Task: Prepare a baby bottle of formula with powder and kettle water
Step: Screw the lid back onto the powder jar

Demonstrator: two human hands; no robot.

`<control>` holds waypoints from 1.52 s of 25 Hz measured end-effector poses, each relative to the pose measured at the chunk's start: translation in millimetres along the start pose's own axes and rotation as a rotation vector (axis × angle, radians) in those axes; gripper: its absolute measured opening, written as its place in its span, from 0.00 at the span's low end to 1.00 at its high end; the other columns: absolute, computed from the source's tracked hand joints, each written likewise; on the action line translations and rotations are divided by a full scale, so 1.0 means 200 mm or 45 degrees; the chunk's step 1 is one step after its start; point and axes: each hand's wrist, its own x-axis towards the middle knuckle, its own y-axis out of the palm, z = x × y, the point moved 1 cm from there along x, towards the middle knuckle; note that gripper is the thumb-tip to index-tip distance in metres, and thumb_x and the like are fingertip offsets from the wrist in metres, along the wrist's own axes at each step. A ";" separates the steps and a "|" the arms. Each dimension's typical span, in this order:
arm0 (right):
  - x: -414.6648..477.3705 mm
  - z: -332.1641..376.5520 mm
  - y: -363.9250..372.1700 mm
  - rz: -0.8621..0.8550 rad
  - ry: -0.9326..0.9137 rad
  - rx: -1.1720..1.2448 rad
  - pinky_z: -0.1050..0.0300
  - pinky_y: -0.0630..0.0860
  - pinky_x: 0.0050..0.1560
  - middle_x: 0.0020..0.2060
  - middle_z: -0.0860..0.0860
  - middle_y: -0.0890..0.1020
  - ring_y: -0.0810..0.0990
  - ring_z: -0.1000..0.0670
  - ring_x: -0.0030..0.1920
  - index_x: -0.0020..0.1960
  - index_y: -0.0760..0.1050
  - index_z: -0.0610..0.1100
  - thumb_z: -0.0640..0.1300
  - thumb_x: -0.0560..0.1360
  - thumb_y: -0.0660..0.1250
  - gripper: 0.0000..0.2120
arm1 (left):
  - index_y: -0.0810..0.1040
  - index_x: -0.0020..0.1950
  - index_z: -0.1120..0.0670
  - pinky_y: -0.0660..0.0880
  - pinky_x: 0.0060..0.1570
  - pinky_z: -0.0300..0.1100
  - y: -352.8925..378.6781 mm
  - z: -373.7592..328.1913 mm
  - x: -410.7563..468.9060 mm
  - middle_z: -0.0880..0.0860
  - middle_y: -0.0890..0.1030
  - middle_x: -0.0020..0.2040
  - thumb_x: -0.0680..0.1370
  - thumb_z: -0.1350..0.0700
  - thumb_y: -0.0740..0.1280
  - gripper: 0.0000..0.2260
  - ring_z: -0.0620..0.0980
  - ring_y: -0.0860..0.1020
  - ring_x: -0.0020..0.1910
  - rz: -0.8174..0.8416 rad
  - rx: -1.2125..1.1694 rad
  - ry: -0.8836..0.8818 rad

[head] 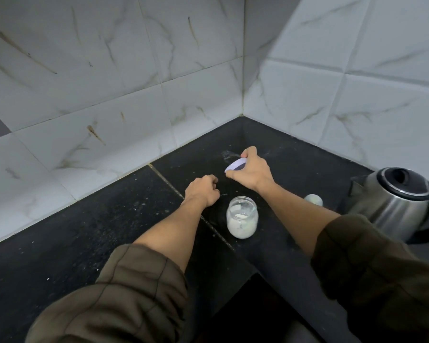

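So the setup is a black stone counter (89, 233) in a tiled corner, everything bunched toward the right. Biggest thing is the steel kettle (396, 201), sitting at the right edge with its black lid on top. It's well apart from the hands but clearly on the right arm's side.

Next down is the open glass jar (242, 217), standing upright between the two forearms, mouth up, with white powder in the bottom. I'm guessing that's either the bottle body or the formula pot, can't say which. There's also a small pale rounded thing (313, 200) between jar and kettle, just behind the right forearm, maybe a teat or cap, too small to tell.

Right hand (252, 170) is out past the jar, toward the corner, with its fingers (248, 151) pinching a white lid (235, 165) by the rim, tilted and seemingly held a bit above the counter. Left hand (203, 191) is curled into a loose fist resting on the counter just left of and beyond the jar. Whether it's holding anything, I can't tell.

The bit that matters: the jar mouth sits nearer the body than the lid, down and slightly left of those fingers. So if the lid is going back on, the right hand pulls back toward the person, and the left is closest to steady the glass.
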 end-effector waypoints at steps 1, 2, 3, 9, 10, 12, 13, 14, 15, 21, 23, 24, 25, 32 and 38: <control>-0.03 -0.01 -0.03 -0.003 0.007 0.019 0.54 0.75 0.51 0.55 0.48 0.76 0.77 0.46 0.55 0.61 0.67 0.47 0.52 0.70 0.78 0.27 | 0.75 0.74 0.47 0.76 0.66 0.51 0.00 -0.01 -0.02 0.48 0.82 0.65 0.80 0.57 0.67 0.22 0.53 0.79 0.65 0.004 -0.002 -0.010; -0.06 -0.02 -0.06 -0.003 0.012 0.025 0.54 0.75 0.50 0.55 0.48 0.76 0.77 0.46 0.55 0.58 0.69 0.47 0.53 0.70 0.78 0.25 | 0.75 0.74 0.47 0.76 0.66 0.51 0.00 -0.03 -0.04 0.48 0.82 0.66 0.80 0.58 0.67 0.22 0.53 0.79 0.66 0.007 -0.003 -0.025; -0.08 -0.03 -0.07 -0.002 0.009 0.011 0.54 0.75 0.50 0.54 0.48 0.77 0.77 0.46 0.54 0.55 0.70 0.47 0.54 0.70 0.78 0.23 | 0.75 0.74 0.47 0.76 0.66 0.51 0.00 -0.03 -0.07 0.48 0.82 0.66 0.79 0.58 0.67 0.23 0.53 0.78 0.66 0.017 0.000 -0.042; -0.26 -0.12 -0.12 0.054 -0.058 -0.154 0.53 0.76 0.46 0.47 0.51 0.80 0.79 0.48 0.49 0.42 0.71 0.48 0.60 0.67 0.78 0.21 | 0.74 0.76 0.46 0.74 0.69 0.49 0.09 -0.06 -0.23 0.47 0.80 0.67 0.72 0.58 0.71 0.31 0.51 0.77 0.68 0.221 -0.103 -0.105; -0.28 -0.13 -0.12 0.071 -0.074 -0.188 0.53 0.75 0.45 0.47 0.51 0.80 0.79 0.48 0.49 0.43 0.71 0.49 0.60 0.67 0.78 0.21 | 0.72 0.77 0.47 0.74 0.69 0.48 0.12 -0.05 -0.26 0.47 0.80 0.67 0.69 0.57 0.73 0.35 0.51 0.78 0.67 0.280 -0.128 -0.111; -0.31 -0.17 -0.11 0.122 -0.096 -0.236 0.52 0.76 0.48 0.52 0.50 0.80 0.78 0.47 0.52 0.48 0.72 0.50 0.61 0.67 0.78 0.22 | 0.69 0.79 0.49 0.75 0.68 0.47 0.16 -0.04 -0.28 0.47 0.79 0.69 0.66 0.59 0.77 0.42 0.51 0.77 0.67 0.386 -0.157 -0.110; -0.32 -0.18 -0.11 0.152 -0.106 -0.248 0.51 0.77 0.51 0.56 0.50 0.80 0.78 0.46 0.54 0.53 0.72 0.51 0.61 0.67 0.78 0.24 | 0.68 0.79 0.49 0.74 0.69 0.48 0.18 -0.03 -0.29 0.48 0.79 0.69 0.65 0.59 0.79 0.43 0.51 0.77 0.67 0.404 -0.184 -0.098; -0.33 -0.19 -0.10 0.178 -0.126 -0.262 0.49 0.78 0.54 0.59 0.49 0.79 0.78 0.46 0.57 0.59 0.72 0.52 0.61 0.67 0.78 0.27 | 0.69 0.78 0.49 0.73 0.70 0.49 0.20 -0.03 -0.30 0.48 0.79 0.68 0.64 0.58 0.82 0.44 0.52 0.77 0.67 0.395 -0.232 -0.083; -0.35 -0.20 -0.10 0.194 -0.150 -0.283 0.48 0.78 0.58 0.62 0.49 0.79 0.78 0.45 0.60 0.65 0.71 0.53 0.61 0.68 0.78 0.31 | 0.69 0.77 0.48 0.73 0.70 0.51 0.22 -0.04 -0.31 0.47 0.80 0.67 0.63 0.57 0.84 0.45 0.52 0.77 0.67 0.364 -0.288 -0.067; -0.35 -0.27 -0.05 0.257 -0.189 -0.450 0.48 0.75 0.65 0.69 0.49 0.78 0.76 0.44 0.67 0.76 0.69 0.49 0.63 0.71 0.76 0.39 | 0.74 0.71 0.47 0.75 0.67 0.50 0.31 -0.04 -0.35 0.45 0.82 0.61 0.61 0.51 0.87 0.42 0.50 0.79 0.62 0.155 -0.499 0.014; -0.34 -0.28 -0.03 0.253 -0.183 -0.459 0.50 0.77 0.58 0.62 0.50 0.81 0.80 0.46 0.61 0.71 0.74 0.50 0.64 0.70 0.75 0.34 | 0.75 0.70 0.47 0.76 0.67 0.53 0.32 -0.03 -0.34 0.46 0.83 0.60 0.61 0.50 0.87 0.41 0.51 0.80 0.62 0.140 -0.509 0.034; -0.34 -0.28 -0.03 0.245 -0.180 -0.452 0.50 0.78 0.57 0.59 0.51 0.82 0.80 0.46 0.59 0.69 0.75 0.50 0.64 0.69 0.75 0.33 | 0.75 0.70 0.47 0.76 0.67 0.54 0.32 -0.03 -0.34 0.46 0.83 0.59 0.60 0.49 0.87 0.40 0.52 0.79 0.62 0.135 -0.504 0.034; -0.34 -0.28 -0.03 0.233 -0.193 -0.447 0.50 0.79 0.55 0.57 0.51 0.83 0.81 0.47 0.57 0.66 0.77 0.50 0.65 0.68 0.75 0.32 | 0.75 0.70 0.46 0.76 0.66 0.54 0.32 -0.03 -0.34 0.45 0.83 0.59 0.60 0.48 0.87 0.41 0.52 0.79 0.62 0.127 -0.490 0.032; -0.34 -0.28 0.02 0.210 -0.227 -0.552 0.49 0.79 0.55 0.58 0.50 0.80 0.79 0.47 0.57 0.65 0.76 0.49 0.65 0.66 0.76 0.33 | 0.74 0.71 0.46 0.76 0.65 0.52 0.33 -0.03 -0.34 0.46 0.82 0.60 0.59 0.46 0.86 0.42 0.52 0.77 0.63 0.070 -0.454 0.035; -0.35 -0.24 0.05 0.164 -0.171 -0.707 0.49 0.79 0.53 0.57 0.48 0.77 0.77 0.47 0.55 0.65 0.75 0.48 0.71 0.65 0.73 0.37 | 0.75 0.71 0.47 0.77 0.64 0.52 0.33 -0.03 -0.35 0.46 0.83 0.59 0.60 0.47 0.86 0.42 0.52 0.79 0.62 0.068 -0.453 0.004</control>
